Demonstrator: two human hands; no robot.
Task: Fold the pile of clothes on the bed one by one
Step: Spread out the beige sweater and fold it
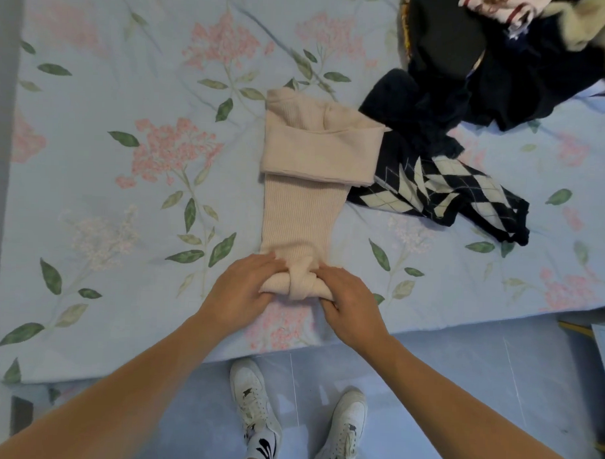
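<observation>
Beige sweater (301,181), floral pale-blue bedsheet (124,188)

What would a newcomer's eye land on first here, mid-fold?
Both hands, left hand and right hand, gripping the rolled near end of the beige ribbed garment at the middle of the floral bedsheet. Next, the argyle knit just right of it, with the dark clothes pile at the far right corner.

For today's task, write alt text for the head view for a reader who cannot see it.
Both hands, left hand and right hand, grip the rolled near end of a beige sweater on a floral bed. An argyle garment and a dark pile lie to its right.
</observation>
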